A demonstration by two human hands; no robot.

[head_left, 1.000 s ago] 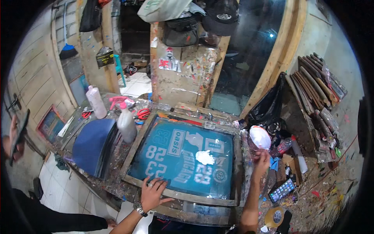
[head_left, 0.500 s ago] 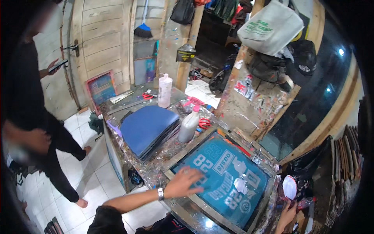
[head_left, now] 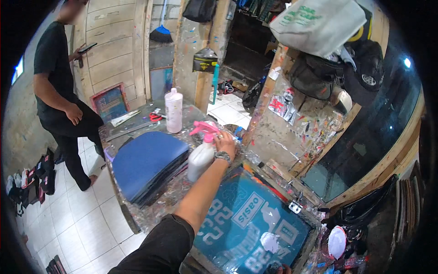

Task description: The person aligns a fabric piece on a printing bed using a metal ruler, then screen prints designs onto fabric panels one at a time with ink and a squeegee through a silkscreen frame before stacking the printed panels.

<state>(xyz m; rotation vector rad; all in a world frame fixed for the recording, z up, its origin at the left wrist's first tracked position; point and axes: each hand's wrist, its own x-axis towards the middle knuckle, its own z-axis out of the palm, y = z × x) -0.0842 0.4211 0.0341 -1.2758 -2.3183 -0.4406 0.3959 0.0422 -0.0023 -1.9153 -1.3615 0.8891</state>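
I bend my left hand's [head_left: 225,145] fingers near the desk's [head_left: 192,114] far edge, beside the pink-capped bottle [head_left: 200,160] in the narrow strip between blue stack [head_left: 148,160] and teal screen [head_left: 246,230], both hands' grip impossible to tell.

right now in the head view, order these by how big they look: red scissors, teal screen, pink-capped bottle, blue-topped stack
1. teal screen
2. blue-topped stack
3. pink-capped bottle, partly covered by the forearm
4. red scissors
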